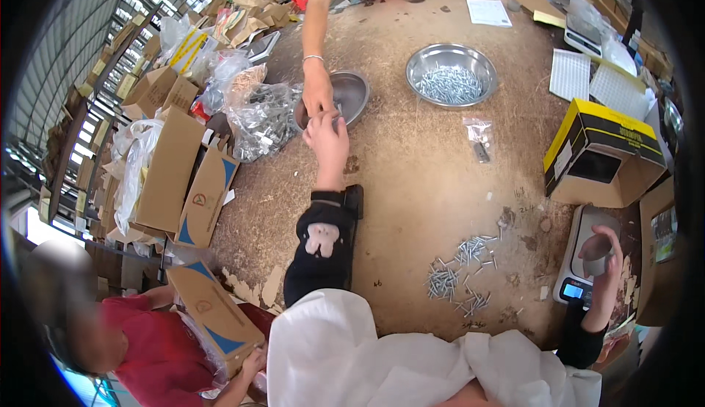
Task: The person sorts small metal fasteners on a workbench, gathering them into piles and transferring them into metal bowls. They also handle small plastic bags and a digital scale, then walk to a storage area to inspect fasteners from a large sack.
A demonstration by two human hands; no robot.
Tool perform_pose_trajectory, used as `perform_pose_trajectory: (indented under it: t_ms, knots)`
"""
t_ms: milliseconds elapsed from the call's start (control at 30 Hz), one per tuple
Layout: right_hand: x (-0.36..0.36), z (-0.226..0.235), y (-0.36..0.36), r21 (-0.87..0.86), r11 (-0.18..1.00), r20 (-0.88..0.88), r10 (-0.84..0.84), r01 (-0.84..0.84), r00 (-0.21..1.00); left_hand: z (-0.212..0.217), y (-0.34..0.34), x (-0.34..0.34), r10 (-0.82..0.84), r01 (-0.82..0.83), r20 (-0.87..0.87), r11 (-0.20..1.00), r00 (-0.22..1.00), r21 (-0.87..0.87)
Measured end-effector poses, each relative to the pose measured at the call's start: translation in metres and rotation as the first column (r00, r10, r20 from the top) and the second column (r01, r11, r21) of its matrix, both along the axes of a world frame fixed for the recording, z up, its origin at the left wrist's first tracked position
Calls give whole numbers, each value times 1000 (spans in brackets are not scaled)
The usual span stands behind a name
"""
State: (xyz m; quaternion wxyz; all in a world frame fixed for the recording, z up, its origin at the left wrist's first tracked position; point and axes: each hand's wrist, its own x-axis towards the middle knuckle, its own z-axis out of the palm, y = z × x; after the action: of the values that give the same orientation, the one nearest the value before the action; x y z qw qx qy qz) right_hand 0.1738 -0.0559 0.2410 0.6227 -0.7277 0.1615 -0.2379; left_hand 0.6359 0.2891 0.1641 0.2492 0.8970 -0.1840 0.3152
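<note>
My left hand (pixel 328 141) reaches forward to the near edge of a steel bowl (pixel 355 93). Its fingers are curled and meet a co-worker's hand (pixel 317 91) there; what lies between them is hidden. On the right, my right hand (pixel 606 269) grips a small grey metal cup (pixel 596 253) over a digital scale (pixel 579 249) with a lit display. Between my arms, silver screws or nails (pixel 443 282) lie in loose piles on the worn wooden table (pixel 411 209). Farther back sits a second steel bowl (pixel 420 93) filled with similar pieces.
Bags of metal parts (pixel 264 124) and open cartons (pixel 176 165) crowd the left side. A yellow-and-black box (pixel 606 154) stands at right behind the scale. A small plastic bag (pixel 479 141) lies mid-table. At lower left, a person in red holds a carton (pixel 213 311).
</note>
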Motion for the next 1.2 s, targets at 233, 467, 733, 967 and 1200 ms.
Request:
perform_pose_trajectory:
  t_ms: [233,467,733,967,1200]
  knots:
    - [11,-14,2,117,992,-23,48,-45,999,3,24,-58,8,-10,-11,988,1000,-153]
    - [18,-29,9,-30,996,-54,80,-82,995,42,-1,-190,-497,658,-669,753,553,-16]
    - [26,-37,20,80,971,-103,234,-226,967,21,-47,-249,-597,853,-698,520,394,37]
    - [29,-42,22,64,968,-153,250,-243,956,17,-48,-251,-642,903,-705,430,303,-4]
    - [29,-45,21,62,969,-186,246,-239,951,18,-50,-254,-709,940,-688,320,154,-119]
